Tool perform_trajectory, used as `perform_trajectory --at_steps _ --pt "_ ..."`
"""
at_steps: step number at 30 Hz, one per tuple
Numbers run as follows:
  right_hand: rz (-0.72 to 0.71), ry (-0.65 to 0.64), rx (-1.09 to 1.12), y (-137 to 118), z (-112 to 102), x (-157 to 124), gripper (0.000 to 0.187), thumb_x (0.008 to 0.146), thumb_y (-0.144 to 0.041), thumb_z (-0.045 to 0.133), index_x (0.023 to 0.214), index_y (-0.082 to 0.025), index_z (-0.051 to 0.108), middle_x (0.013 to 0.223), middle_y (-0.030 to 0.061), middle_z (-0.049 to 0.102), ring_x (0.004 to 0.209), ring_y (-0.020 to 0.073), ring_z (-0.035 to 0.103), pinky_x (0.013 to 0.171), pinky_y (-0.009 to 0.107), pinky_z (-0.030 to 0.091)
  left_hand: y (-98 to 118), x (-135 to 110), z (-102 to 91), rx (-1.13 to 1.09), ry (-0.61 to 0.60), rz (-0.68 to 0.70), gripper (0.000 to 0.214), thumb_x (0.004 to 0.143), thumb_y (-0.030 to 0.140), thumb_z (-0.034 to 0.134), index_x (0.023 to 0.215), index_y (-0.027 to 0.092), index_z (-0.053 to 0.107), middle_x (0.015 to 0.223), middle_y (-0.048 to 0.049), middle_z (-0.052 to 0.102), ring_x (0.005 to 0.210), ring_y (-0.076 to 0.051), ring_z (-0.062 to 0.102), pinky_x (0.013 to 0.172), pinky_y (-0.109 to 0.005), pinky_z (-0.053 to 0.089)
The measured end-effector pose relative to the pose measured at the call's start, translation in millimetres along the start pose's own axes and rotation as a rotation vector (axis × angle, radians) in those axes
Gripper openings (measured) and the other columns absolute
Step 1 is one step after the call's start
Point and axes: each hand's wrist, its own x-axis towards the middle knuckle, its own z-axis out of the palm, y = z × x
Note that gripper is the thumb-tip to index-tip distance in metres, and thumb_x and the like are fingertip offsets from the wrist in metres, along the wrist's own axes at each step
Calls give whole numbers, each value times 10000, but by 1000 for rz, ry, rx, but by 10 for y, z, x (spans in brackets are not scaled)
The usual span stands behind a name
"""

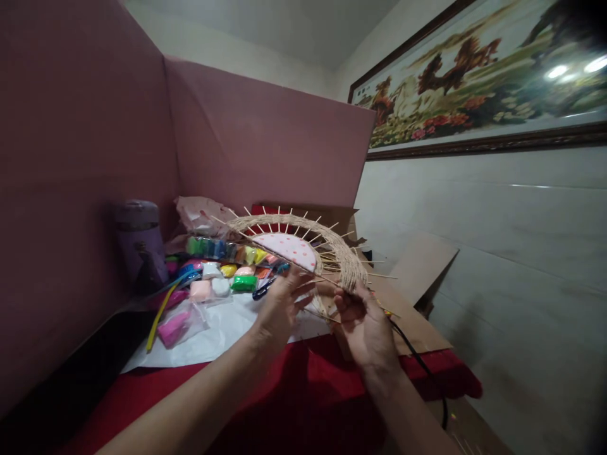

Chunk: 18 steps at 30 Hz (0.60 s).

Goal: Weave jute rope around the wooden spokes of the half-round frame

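A half-round fan-shaped craft piece is held up in front of me. Thin wooden sticks radiate from its half-disc (287, 248), which is white with pink dots. Around them runs an arched band of woven twine (339, 243), with stick tips poking out past it. My right hand (363, 319) is closed on the band's lower right end, fingers curled under it. My left hand (287, 300) is at the half-disc's straight lower edge, its fingers apart and slightly bent; whether it bears any weight is unclear. Loose strands hang between the hands, partly hidden.
Small packets of coloured clay (244, 282) lie on white paper (213, 344) at the left, near a purple tumbler (140, 246). Dark-handled scissors (262, 291) lie behind my left hand. Cardboard (417, 328) is at the right, on red cloth (284, 392). Pink panels (265, 139) stand behind.
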Motion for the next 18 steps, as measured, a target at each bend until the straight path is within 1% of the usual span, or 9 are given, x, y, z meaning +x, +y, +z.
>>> perform_trajectory --at_steps 2,3,4,7,10,12,14,15,18 --pt "50 -40 -21 -144 -91 103 45 709 -194 645 706 -152 628 623 5 669 545 94 610 530 179 522 113 22 -95 -71 65 23 304 690 420 660 829 164 575 804 -48 663 813 -196 625 678 -282 456" --pt "74 -79 -45 -207 -134 153 51 713 -198 641 713 -149 627 639 11 672 537 97 606 515 186 519 157 38 -131 -75 60 45 258 702 380 653 818 163 575 756 -38 663 753 -185 631 641 -278 461" --pt "100 -119 -68 -258 -169 198 62 716 -208 643 721 -148 626 648 14 671 531 98 601 508 193 518 187 56 -158 -69 94 46 202 698 322 661 768 157 567 670 -18 647 649 -159 622 589 -262 459" --pt "119 -197 -108 -294 -192 280 145 713 -295 670 778 -175 620 701 3 671 546 104 599 508 212 514 179 110 -179 -90 140 31 100 693 188 644 743 148 567 581 9 625 543 -123 597 563 -243 472" --pt "103 -244 -130 -121 -63 261 263 679 -406 696 821 -201 613 781 -4 677 696 130 635 618 240 527 64 137 -126 -158 107 39 85 706 155 627 775 146 580 642 -3 657 608 -124 619 658 -266 505" --pt "127 -320 -150 59 80 227 277 677 -395 700 861 -207 614 837 10 686 818 152 635 713 267 518 -35 128 -69 -167 38 51 128 725 189 630 834 131 598 743 -40 683 687 -137 631 717 -279 506" --pt "91 -275 -132 214 221 222 283 677 -378 694 887 -205 614 822 20 693 844 180 635 749 315 515 -127 100 -22 -134 -27 60 213 732 251 643 893 116 610 814 -71 685 732 -155 629 731 -289 500" --pt "96 -236 -109 264 277 240 275 672 -369 694 873 -199 617 789 21 695 829 191 639 744 330 518 -165 82 -12 -94 -34 59 245 727 285 651 898 114 615 827 -76 682 729 -158 625 715 -287 498" --pt "129 -189 -31 275 358 373 214 683 -309 665 856 -191 620 751 13 695 793 189 646 739 334 527 -231 25 -65 156 -95 87 315 705 315 670 964 142 625 904 -79 666 774 -180 614 621 -266 481"
